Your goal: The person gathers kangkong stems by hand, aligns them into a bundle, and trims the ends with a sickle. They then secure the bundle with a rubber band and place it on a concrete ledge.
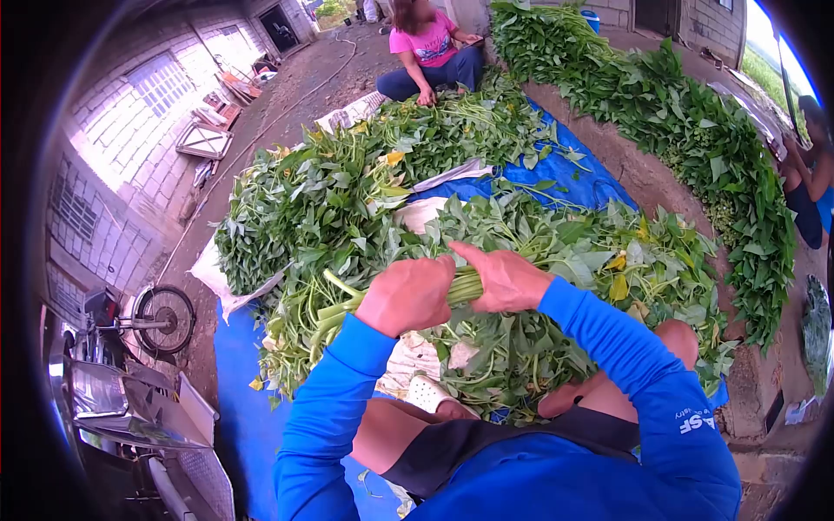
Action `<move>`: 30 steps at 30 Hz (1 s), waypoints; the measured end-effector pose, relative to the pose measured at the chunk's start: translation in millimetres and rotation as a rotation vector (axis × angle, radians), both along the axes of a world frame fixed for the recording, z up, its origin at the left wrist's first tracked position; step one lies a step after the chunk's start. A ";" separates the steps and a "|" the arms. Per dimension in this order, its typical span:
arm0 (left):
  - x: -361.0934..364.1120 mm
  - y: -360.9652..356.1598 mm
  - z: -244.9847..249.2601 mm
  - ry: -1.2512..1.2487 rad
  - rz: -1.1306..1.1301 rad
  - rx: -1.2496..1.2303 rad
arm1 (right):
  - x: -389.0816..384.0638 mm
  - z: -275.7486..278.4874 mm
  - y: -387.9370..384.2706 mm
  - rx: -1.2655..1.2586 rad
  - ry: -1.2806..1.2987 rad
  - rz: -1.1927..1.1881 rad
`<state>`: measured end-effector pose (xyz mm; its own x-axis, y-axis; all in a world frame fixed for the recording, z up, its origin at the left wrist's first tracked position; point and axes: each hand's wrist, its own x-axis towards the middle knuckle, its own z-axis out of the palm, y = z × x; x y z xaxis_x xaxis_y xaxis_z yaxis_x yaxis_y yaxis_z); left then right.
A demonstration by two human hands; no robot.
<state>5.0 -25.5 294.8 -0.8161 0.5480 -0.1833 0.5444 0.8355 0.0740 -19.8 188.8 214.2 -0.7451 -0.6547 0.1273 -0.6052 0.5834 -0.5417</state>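
Observation:
A bundle of leafy green stems [465, 286] lies across the middle of the view, its cut ends to the left and its leaves to the right. My left hand [407, 297] is wrapped round the stems near the cut ends. Close beside it, my right hand [501, 276] grips the same bundle nearer the leaves, its thumb or a finger pointing towards the other hand. Piles of loose leafy greens [304, 191] with some yellow leaves surround both hands, on a blue tarp [239, 382] and pale sacks.
Another person in a pink shirt [426, 43] sits behind the greens, and part of a third person [812, 169] shows at the right edge. Bundled greens [695, 148] line the right side. A motorcycle wheel [165, 319] stands at the left. My crossed legs are just below the pile.

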 end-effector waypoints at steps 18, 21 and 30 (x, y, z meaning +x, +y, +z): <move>7.0 -20.7 -145.6 -0.542 0.802 1.333 | -8.4 24.8 10.7 -0.287 0.232 -0.132; 12.0 -40.8 -154.9 -0.558 0.899 1.513 | 41.8 -21.0 26.0 -0.430 -0.405 -0.220; 19.4 -62.6 -176.4 -0.453 1.024 1.590 | 115.4 -120.2 -0.5 -0.329 -0.178 0.102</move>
